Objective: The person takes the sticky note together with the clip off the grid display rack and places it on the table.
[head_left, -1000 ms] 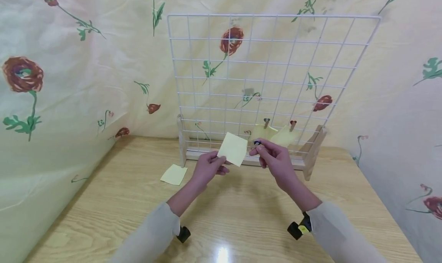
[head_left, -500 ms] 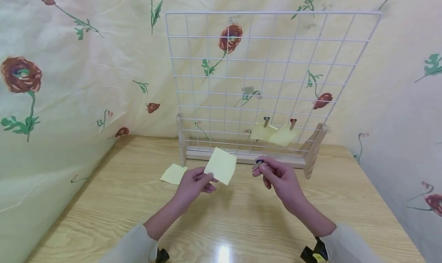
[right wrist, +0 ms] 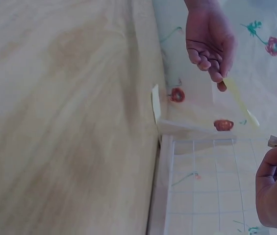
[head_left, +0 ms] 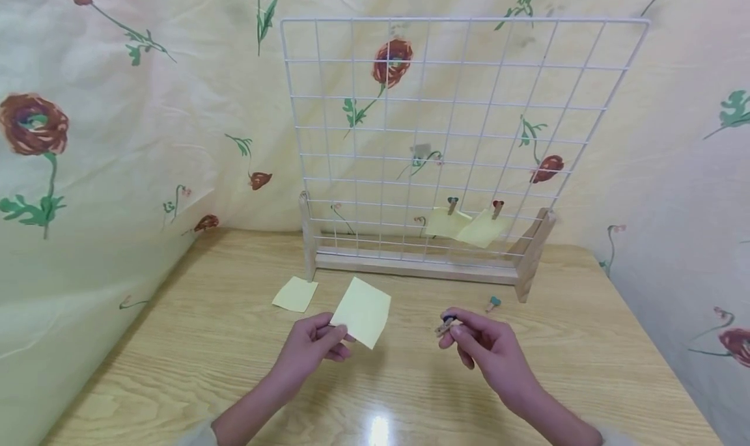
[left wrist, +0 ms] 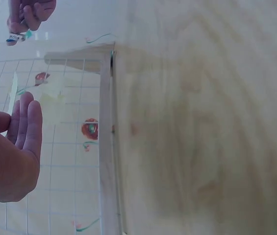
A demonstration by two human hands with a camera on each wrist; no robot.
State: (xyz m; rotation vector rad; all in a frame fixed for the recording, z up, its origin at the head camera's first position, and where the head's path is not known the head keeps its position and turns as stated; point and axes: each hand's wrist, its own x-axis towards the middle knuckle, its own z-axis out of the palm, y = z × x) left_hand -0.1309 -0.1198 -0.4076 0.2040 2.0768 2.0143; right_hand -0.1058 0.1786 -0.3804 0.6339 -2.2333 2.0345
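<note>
My left hand pinches a yellow sticky note by its lower left corner, thumb on top, above the table. To the right, my right hand holds a small wooden clothespin with a dark blue top between thumb and fingertips. Note and clothespin are apart. In the left wrist view the sticky note shows edge-on beside the left fingers. The right wrist view shows the tip of the clothespin poking out of the right hand. Another clothespin with a teal top lies on the table beyond the right hand.
A white wire grid stands in a wooden base at the back. Two yellow notes hang low on it from clothespins. Another yellow note lies on the table left of the base. Flowered cloth surrounds the table.
Both hands have drawn back from the grid toward me, carrying the note and the clothespin, and have spread farther apart. The teal-topped clothespin on the table has come into sight.
</note>
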